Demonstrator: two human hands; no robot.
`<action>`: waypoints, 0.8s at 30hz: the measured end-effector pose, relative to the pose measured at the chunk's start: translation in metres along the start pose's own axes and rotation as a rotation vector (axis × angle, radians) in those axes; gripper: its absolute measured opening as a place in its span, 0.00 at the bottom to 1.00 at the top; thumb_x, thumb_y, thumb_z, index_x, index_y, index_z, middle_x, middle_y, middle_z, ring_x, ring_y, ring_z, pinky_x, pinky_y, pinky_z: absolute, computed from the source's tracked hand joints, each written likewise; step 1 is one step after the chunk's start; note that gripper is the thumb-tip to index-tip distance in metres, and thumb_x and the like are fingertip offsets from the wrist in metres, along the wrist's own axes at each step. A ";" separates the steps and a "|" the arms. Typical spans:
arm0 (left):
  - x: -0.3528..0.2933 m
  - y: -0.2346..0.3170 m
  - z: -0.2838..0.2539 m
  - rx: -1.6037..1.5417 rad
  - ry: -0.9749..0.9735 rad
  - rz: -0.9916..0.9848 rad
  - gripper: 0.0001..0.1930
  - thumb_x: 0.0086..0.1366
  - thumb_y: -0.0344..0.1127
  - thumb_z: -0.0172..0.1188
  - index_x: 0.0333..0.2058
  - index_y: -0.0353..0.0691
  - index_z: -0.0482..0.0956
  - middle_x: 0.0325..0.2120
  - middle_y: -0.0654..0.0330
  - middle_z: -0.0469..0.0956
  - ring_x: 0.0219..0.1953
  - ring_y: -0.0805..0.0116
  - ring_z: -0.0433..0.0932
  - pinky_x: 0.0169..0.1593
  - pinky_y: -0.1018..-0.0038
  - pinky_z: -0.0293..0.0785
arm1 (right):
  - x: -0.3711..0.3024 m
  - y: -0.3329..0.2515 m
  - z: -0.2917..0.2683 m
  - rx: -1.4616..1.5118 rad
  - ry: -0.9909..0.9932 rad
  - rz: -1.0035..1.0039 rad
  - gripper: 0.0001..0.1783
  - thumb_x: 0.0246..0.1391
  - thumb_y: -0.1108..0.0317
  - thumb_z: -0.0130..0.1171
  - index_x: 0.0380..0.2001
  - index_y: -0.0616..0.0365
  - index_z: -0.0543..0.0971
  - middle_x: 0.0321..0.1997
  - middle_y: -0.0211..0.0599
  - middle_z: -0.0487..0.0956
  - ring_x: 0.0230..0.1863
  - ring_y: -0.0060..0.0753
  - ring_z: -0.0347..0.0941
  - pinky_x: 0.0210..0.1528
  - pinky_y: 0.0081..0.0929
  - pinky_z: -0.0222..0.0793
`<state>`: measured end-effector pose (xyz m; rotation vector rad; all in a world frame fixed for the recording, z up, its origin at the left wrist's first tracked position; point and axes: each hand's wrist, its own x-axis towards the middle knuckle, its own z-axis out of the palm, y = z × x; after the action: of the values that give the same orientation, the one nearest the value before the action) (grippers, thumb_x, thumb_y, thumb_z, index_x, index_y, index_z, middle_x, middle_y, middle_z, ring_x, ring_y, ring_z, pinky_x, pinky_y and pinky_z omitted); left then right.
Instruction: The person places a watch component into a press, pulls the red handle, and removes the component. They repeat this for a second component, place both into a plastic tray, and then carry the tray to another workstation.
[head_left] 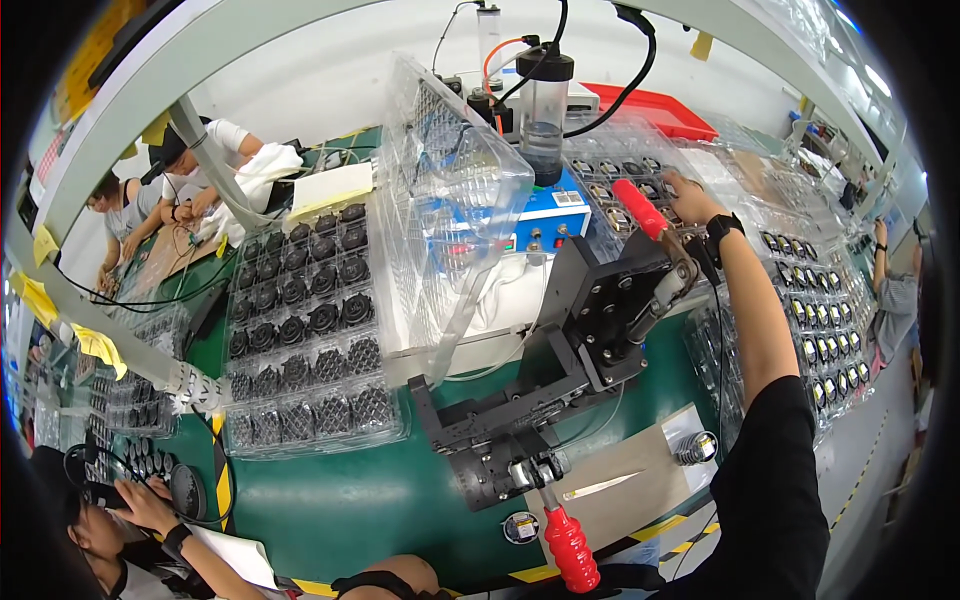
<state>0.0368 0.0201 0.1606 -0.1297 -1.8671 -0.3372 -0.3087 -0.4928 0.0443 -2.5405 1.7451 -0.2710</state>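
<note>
My right hand (692, 200), with a black band on its wrist, reaches past the toggle clamp fixture (600, 320) to a clear blister tray (610, 215) holding small round parts. Its fingers curl down at the tray; whatever is between them is hidden. Close by on the left stands the fixture's upper red handle (640, 208), apart from the fingers. A lower red handle (571, 550) points toward me. At the bottom edge only a bit of my left hand (400, 575) or wrist shows beside a dark strap; its fingers are hidden. One round part (520, 527) lies near the lower handle.
Left of the fixture, a clear tray (300, 330) holds rows of black round parts. Behind stand a blue control box (560, 215), a clear cylinder (543, 120) and a red bin (650, 108). More filled trays (820, 320) lie right. Co-workers sit at left.
</note>
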 end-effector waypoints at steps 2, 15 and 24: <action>-0.001 0.002 -0.001 -0.047 -0.015 0.018 0.10 0.52 0.21 0.49 0.14 0.33 0.71 0.10 0.58 0.67 0.11 0.70 0.67 0.19 0.75 0.70 | -0.003 0.006 0.002 -0.092 -0.001 -0.031 0.37 0.43 0.69 0.57 0.61 0.51 0.63 0.65 0.50 0.62 0.66 0.54 0.56 0.66 0.42 0.55; -0.005 0.016 0.016 -0.055 -0.044 0.218 0.07 0.49 0.23 0.50 0.16 0.35 0.73 0.12 0.56 0.71 0.13 0.66 0.72 0.19 0.72 0.70 | -0.225 -0.183 -0.147 -0.194 -0.318 -0.339 0.16 0.53 0.69 0.50 0.45 0.59 0.74 0.42 0.50 0.76 0.43 0.54 0.73 0.46 0.44 0.69; -0.003 0.011 0.031 -0.156 -0.086 0.336 0.06 0.52 0.26 0.50 0.20 0.37 0.75 0.15 0.56 0.72 0.16 0.65 0.73 0.22 0.69 0.71 | -0.399 -0.221 -0.082 0.553 -0.507 -0.642 0.10 0.57 0.65 0.56 0.41 0.54 0.79 0.28 0.36 0.78 0.26 0.35 0.76 0.28 0.27 0.73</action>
<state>0.0121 0.0398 0.1506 -0.5641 -1.8631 -0.2459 -0.2587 -0.0365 0.1084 -2.3620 0.5565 -0.0892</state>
